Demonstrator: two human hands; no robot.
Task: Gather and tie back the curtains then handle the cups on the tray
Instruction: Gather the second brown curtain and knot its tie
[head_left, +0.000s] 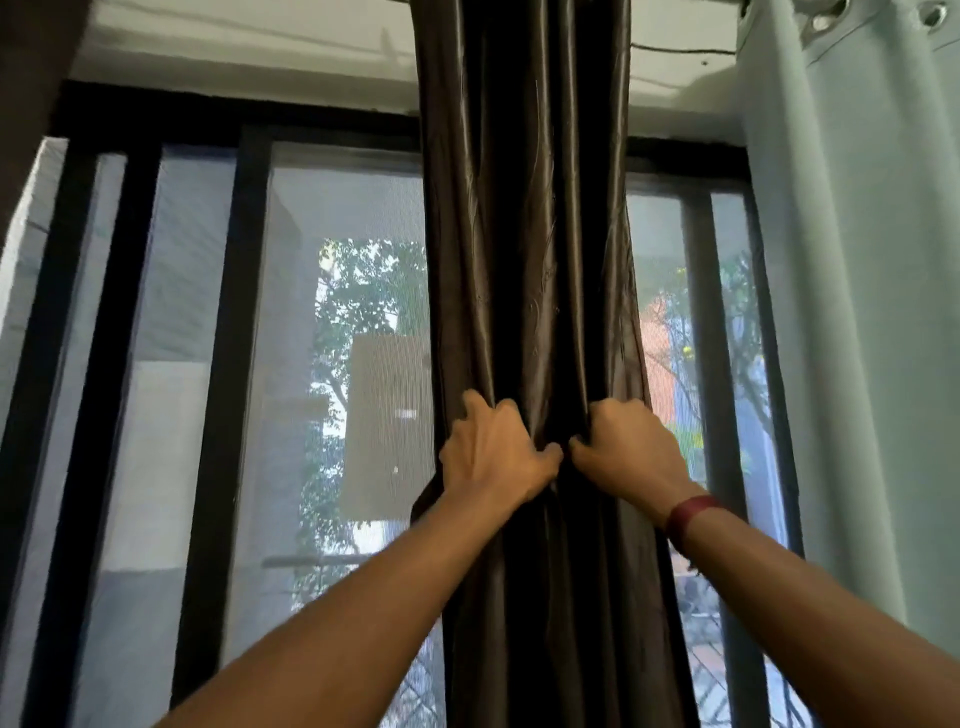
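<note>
A dark brown satin curtain (524, 234) hangs bunched into a narrow column in the middle of the window. My left hand (493, 452) grips its left folds at about chest height. My right hand (628, 447) grips the right folds beside it, thumbs nearly touching. A dark red band sits on my right wrist. Both hands squeeze the fabric inward, and it flares out again below them. No tie-back, tray or cups appear in view.
A pale green curtain (857, 312) with metal eyelets hangs at the right edge. Behind the dark curtain is a black-framed sliding window (228, 364) with mesh screens; trees and buildings show outside. A dark cable runs along the ceiling ledge at top right.
</note>
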